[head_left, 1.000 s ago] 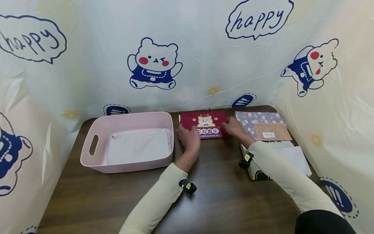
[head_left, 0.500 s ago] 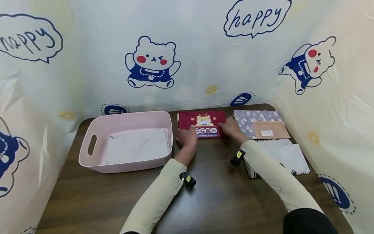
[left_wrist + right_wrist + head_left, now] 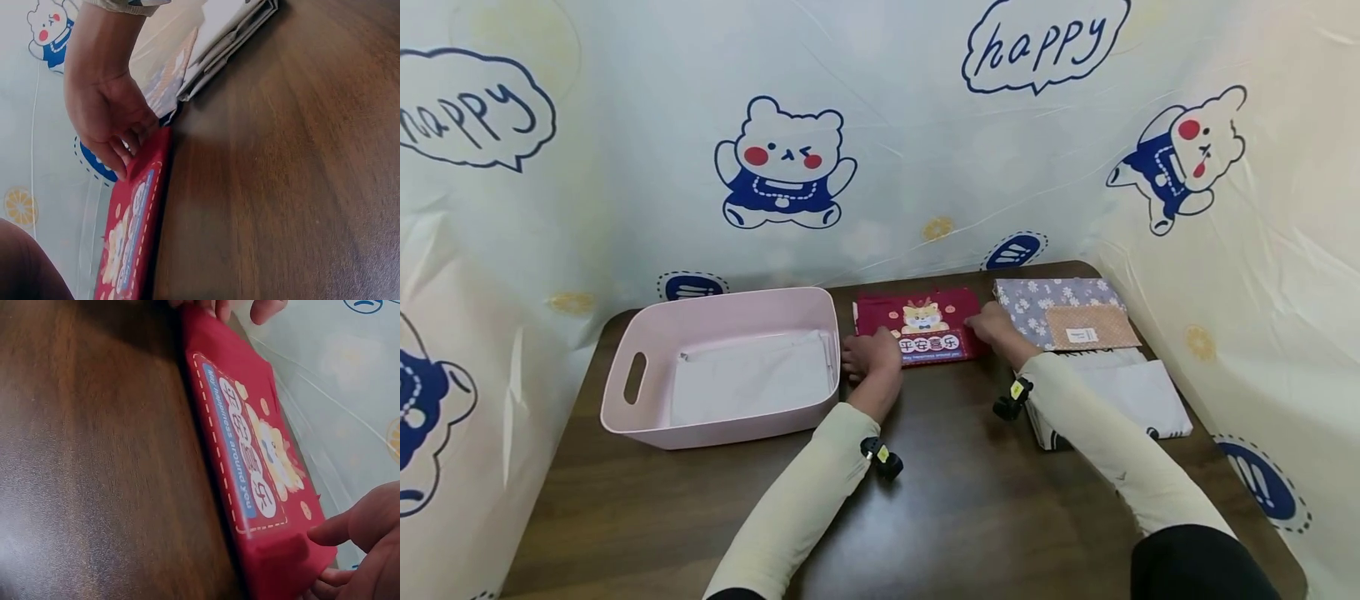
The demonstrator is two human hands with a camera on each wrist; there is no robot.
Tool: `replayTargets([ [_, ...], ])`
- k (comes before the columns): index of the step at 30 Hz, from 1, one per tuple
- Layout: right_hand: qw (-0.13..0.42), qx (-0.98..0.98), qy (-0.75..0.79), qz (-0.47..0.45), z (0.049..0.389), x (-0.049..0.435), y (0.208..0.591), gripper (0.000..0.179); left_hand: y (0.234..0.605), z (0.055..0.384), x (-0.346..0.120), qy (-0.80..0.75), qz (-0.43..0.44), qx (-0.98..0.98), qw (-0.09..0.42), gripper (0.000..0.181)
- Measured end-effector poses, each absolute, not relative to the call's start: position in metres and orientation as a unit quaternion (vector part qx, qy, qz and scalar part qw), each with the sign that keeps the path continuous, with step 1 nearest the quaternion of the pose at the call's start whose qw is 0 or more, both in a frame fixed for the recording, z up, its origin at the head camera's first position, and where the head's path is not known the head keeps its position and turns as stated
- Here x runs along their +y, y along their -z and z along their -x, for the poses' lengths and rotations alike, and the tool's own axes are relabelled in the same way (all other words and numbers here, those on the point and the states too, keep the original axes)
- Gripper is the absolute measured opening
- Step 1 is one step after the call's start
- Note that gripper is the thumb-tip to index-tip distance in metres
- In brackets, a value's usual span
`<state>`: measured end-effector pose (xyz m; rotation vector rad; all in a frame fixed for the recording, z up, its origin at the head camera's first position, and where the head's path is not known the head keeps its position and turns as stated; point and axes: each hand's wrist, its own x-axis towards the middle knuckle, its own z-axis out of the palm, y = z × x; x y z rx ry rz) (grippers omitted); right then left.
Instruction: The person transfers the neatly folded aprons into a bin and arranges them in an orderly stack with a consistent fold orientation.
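Note:
A folded red cloth bag (image 3: 955,308) with a cartoon animal and white lettering lies at the table's back. My left hand (image 3: 874,354) holds its left end with curled fingers, close beside the pink basket (image 3: 722,433); the hand covers the near left corner. In the right wrist view, left fingers (image 3: 222,307) touch the bag's far end, and another fingertip stands apart from it. My right hand (image 3: 1000,327) pinches the right end, thumb (image 3: 331,531) on top and other fingers at the edge below. The left wrist view shows this right hand (image 3: 109,112) on the bag.
Flat white folded material (image 3: 752,375) lies in the basket. To the right are a folded grey floral bag (image 3: 1026,300) with a tan patch and a white folded bag (image 3: 1135,392), partly under the right sleeve. A printed curtain (image 3: 880,167) stands behind the wooden table (image 3: 940,500).
The red bag has shifted slightly toward me. My left hand has moved to its left end, with the fingers now beside the basket. The right hand stays at the right end.

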<state>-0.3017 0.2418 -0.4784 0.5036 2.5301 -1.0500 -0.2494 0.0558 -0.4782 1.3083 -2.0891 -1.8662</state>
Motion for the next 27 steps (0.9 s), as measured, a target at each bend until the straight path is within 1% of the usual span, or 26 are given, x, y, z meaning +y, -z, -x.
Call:
replayTargets([
  [4, 0.168, 0.899, 0.369, -0.168, 0.301, 0.245, 0.48, 0.032, 0.481, 0.247, 0.054, 0.681, -0.431, -0.591, 0.033, 0.051],
  [7, 0.174, 0.893, 0.379, -0.168, 0.3, 0.247, 0.481, 0.03, 0.483, 0.244, 0.051, 0.699, -0.428, -0.572, 0.025, 0.047],
  [12, 0.184, 0.882, 0.4, -0.168, 0.298, 0.251, 0.479, 0.032, 0.479, 0.242, 0.048, 0.707, -0.4, -0.582, 0.024, 0.041],
  [17, 0.189, 0.873, 0.419, -0.164, 0.296, 0.26, 0.475, 0.033, 0.477, 0.242, 0.047, 0.722, -0.389, -0.572, 0.011, 0.039],
  [21, 0.205, 0.85, 0.457, -0.163, 0.292, 0.268, 0.472, 0.033, 0.476, 0.241, 0.045, 0.73, -0.384, -0.564, 0.006, 0.039],
  [23, 0.213, 0.839, 0.472, -0.165, 0.289, 0.271, 0.47, 0.03, 0.475, 0.24, 0.045, 0.733, -0.382, -0.562, 0.008, 0.039],
  [27, 0.219, 0.824, 0.497, -0.16, 0.281, 0.276, 0.463, 0.039, 0.468, 0.233, 0.045, 0.733, -0.376, -0.567, 0.001, 0.039],
])
